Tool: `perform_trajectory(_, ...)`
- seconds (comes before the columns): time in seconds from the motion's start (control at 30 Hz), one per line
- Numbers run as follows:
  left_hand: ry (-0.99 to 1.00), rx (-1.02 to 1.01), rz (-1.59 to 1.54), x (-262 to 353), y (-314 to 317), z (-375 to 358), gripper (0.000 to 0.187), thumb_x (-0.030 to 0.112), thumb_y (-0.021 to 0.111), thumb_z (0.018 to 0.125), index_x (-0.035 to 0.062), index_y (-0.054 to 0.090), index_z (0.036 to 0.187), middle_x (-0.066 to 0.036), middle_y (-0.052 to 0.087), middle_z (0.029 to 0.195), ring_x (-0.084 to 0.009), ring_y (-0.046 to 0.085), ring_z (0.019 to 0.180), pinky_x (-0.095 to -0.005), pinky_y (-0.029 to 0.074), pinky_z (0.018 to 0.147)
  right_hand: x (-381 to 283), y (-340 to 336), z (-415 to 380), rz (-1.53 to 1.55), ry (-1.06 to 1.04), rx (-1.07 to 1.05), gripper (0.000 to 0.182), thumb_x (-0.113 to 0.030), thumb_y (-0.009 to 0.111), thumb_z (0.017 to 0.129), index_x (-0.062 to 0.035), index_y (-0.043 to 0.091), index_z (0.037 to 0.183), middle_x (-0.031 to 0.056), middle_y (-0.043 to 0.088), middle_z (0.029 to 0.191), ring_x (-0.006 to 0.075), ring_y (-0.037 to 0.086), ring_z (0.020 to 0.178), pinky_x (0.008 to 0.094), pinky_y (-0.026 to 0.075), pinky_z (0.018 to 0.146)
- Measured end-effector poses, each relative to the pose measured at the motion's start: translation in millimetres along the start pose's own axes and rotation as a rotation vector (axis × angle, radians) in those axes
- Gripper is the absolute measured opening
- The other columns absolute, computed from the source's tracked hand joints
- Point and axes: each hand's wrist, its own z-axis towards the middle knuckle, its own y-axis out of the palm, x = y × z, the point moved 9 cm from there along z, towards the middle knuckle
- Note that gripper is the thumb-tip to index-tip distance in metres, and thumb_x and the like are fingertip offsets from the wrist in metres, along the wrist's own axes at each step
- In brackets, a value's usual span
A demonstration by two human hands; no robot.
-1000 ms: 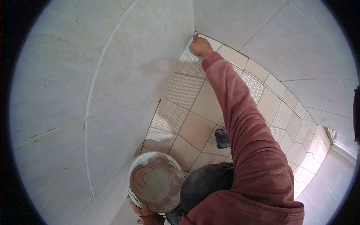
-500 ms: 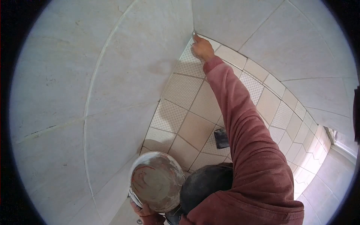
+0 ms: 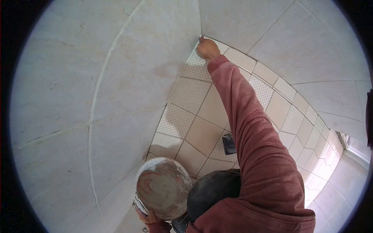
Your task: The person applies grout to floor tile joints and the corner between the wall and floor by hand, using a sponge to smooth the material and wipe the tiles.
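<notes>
In a tiled corner (image 3: 201,33), the left hand (image 3: 147,216) clasps a bucket (image 3: 185,187) of grayish paste (image 3: 161,190); the right hand (image 3: 208,49) reaches the wall (image 3: 136,85), its grip impossible to tell. Most floor seams (image 3: 196,115) look filled; dark edge gaps (image 3: 156,130) appear unfinished. A sleeve (image 3: 264,136) hides several tiles (image 3: 204,134).

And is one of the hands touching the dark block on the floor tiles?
No, the right hand is at the far corner and the left hand holds the bucket, away from the block.
</notes>
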Motion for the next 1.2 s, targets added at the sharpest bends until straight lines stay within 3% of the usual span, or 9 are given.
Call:
perform_trajectory(0.3, 0.003, -0.031, 0.004, 11, 12, 1, 0.056, 0.015, 0.061, 0.074, 0.0044, 0.035, 0.123, -0.01, 0.047, 0.117, -0.0223, 0.047, 0.104, -0.0374, 0.039, 0.087, -15, 23, -47, 0.136, -0.08, -0.031, 0.054, -0.02, 0.043, 0.07, -0.0021, 0.042, 0.121, 0.0214, 0.055, 0.105, 0.0351, 0.051, 0.1, 0.0373, 0.04, 0.087)
perform_trajectory(0.37, 0.048, -0.039, 0.05, 11, 8, 2, 0.058, 0.018, 0.063, 0.074, 0.0039, 0.036, 0.123, -0.01, 0.047, 0.117, -0.0221, 0.047, 0.104, -0.0372, 0.038, 0.087, -12, 13, -57, 0.271, -0.167, 0.083, 0.05, -0.02, 0.044, 0.07, -0.0033, 0.048, 0.116, 0.0216, 0.056, 0.103, 0.036, 0.052, 0.098, 0.0376, 0.039, 0.088)
perform_trajectory(0.5, 0.099, -0.073, 0.079, -1, -5, 3, 0.065, 0.027, 0.065, 0.073, 0.0019, 0.034, 0.124, -0.011, 0.046, 0.118, -0.0228, 0.046, 0.106, -0.0374, 0.038, 0.088, 10, -35, -40, 0.33, 0.038, 0.316, 0.044, -0.02, 0.045, 0.07, -0.005, 0.053, 0.111, 0.0201, 0.053, 0.11, 0.033, 0.051, 0.102, 0.0373, 0.038, 0.089)
perform_trajectory(0.7, 0.106, -0.04, 0.07, 6, 5, 3, 0.064, 0.032, 0.064, 0.073, 0.0007, 0.035, 0.121, -0.011, 0.048, 0.114, -0.0224, 0.047, 0.102, -0.0368, 0.039, 0.085, 5, -24, -33, 0.166, 0.034, 0.107, 0.045, -0.019, 0.04, 0.073, -0.0089, 0.05, 0.116, 0.0165, 0.052, 0.112, 0.0322, 0.05, 0.102, 0.0362, 0.038, 0.089)
perform_trajectory(0.9, 0.124, -0.011, 0.129, 6, 0, 3, 0.059, 0.033, 0.062, 0.073, -0.0004, 0.039, 0.117, -0.01, 0.05, 0.11, -0.0214, 0.049, 0.096, -0.036, 0.04, 0.082, 8, -18, -10, 0.206, -0.05, 0.248, 0.037, -0.014, 0.042, 0.071, -0.0005, 0.059, 0.101, 0.0152, 0.055, 0.109, 0.0311, 0.053, 0.098, 0.0313, 0.041, 0.086)
perform_trajectory(1.03, 0.09, -0.017, 0.107, 9, 7, 3, 0.058, 0.03, 0.062, 0.074, -0.0004, 0.038, 0.117, -0.01, 0.05, 0.109, -0.0218, 0.049, 0.097, -0.0367, 0.041, 0.082, 19, 15, 7, 0.073, -0.024, 0.092, 0.043, -0.021, 0.042, 0.074, -0.0088, 0.053, 0.113, 0.0179, 0.053, 0.111, 0.0327, 0.05, 0.101, 0.0349, 0.038, 0.089)
perform_trajectory(1.1, 0.075, 0.019, 0.069, 6, 6, 3, 0.059, 0.03, 0.062, 0.074, -0.0002, 0.038, 0.118, -0.011, 0.05, 0.11, -0.022, 0.049, 0.098, -0.0366, 0.041, 0.082, 12, 41, 3, -0.018, -0.335, 0.055, 0.046, -0.019, 0.042, 0.073, -0.0063, 0.049, 0.117, 0.0186, 0.052, 0.112, 0.0333, 0.049, 0.103, 0.0351, 0.038, 0.09)
perform_trajectory(1.13, 0.053, 0.05, 0.033, 2, 5, 2, 0.059, 0.03, 0.063, 0.073, 0.0, 0.038, 0.118, -0.011, 0.05, 0.111, -0.0222, 0.049, 0.099, -0.0366, 0.041, 0.083, 2, 5, -30, 0.181, -0.096, -0.012, 0.049, -0.018, 0.043, 0.073, -0.0075, 0.046, 0.12, 0.0191, 0.051, 0.113, 0.0331, 0.049, 0.105, 0.0347, 0.038, 0.09)
perform_trajectory(1.2, 0.068, 0.005, 0.011, 4, 8, 2, 0.059, 0.029, 0.063, 0.073, 0.0002, 0.038, 0.118, -0.011, 0.049, 0.112, -0.0224, 0.049, 0.1, -0.0366, 0.041, 0.083, 7, -7, -26, 0.252, -0.058, 0.118, 0.048, -0.018, 0.042, 0.073, -0.0077, 0.046, 0.12, 0.0189, 0.051, 0.113, 0.0328, 0.049, 0.105, 0.0346, 0.038, 0.09)
